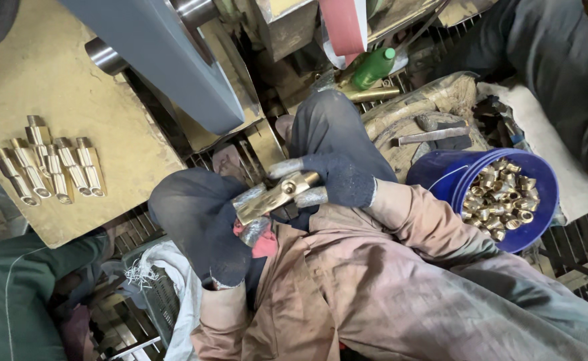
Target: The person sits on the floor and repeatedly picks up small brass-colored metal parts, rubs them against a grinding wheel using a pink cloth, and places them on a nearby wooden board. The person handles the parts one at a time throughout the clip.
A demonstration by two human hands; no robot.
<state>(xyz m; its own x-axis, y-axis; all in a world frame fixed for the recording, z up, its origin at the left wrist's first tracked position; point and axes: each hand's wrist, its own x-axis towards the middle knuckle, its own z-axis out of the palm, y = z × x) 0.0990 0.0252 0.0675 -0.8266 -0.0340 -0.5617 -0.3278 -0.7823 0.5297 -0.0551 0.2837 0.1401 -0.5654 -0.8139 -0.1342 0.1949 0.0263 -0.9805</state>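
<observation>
Your dark-gloved left hand (203,224) and right hand (337,179) both clamp one shiny elongated brass fitting (274,196) over your lap. Blue plastic bucket (441,177) of brass rings sits right; green plastic bottle (374,67) on grated floor, dusty tan bench (33,87) left.

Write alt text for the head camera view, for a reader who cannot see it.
Two gloved hands, left hand and right hand, hold a brass fitting between them above the lap. A blue bucket of small brass parts stands to the right; a row of brass pieces lies on a dusty board to the left.
</observation>
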